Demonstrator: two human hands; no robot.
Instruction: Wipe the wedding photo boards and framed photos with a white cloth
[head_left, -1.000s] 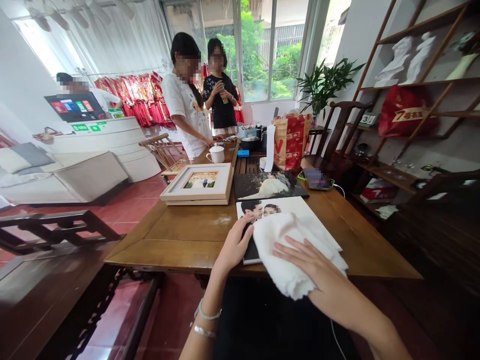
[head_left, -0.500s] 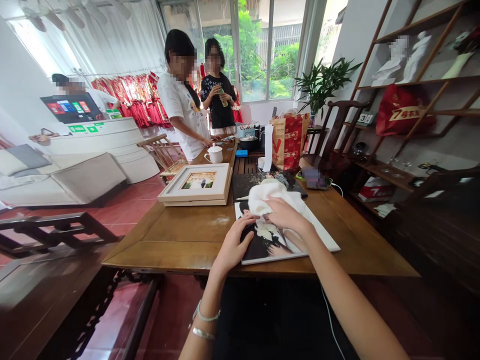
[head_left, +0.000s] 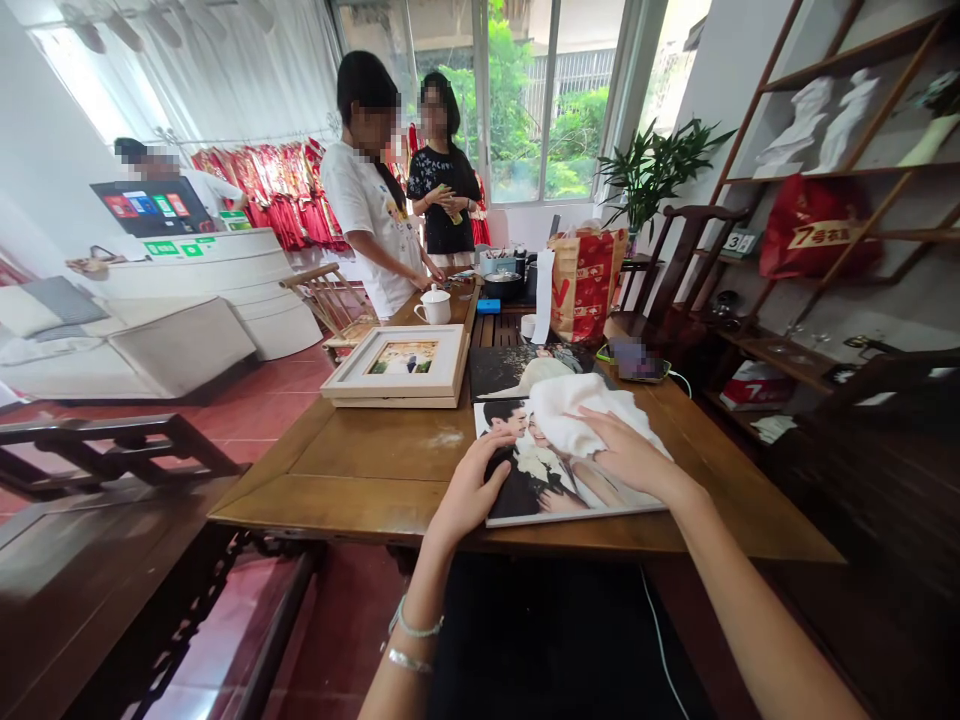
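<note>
A photo panel [head_left: 540,500] with a printed couple lies flat near the table's front edge. My left hand [head_left: 474,485] rests on its left side, fingers apart and lightly bent, holding nothing. On the panel's upper right part lies a bunched white cloth [head_left: 562,410]. My right hand [head_left: 626,450] presses down on this cloth and keeps hold of it, the fingers stretched over it. Part of the cloth and the panel's right side are hidden by that hand and forearm. Just behind is a second, dark photo panel [head_left: 495,370], partly covered by the cloth.
Framed pictures [head_left: 397,365] lie stacked on the wooden table [head_left: 337,480] to the left. Behind stand a white lidded cup [head_left: 433,305] and a red-brown paper bag [head_left: 585,285]. A phone [head_left: 637,362] with a cable lies at right. Two people stand beyond the table.
My right hand has moved the white cloth to the right across the panel, uncovering the printed faces. My left hand stays on the left side. The view has shifted slightly.
</note>
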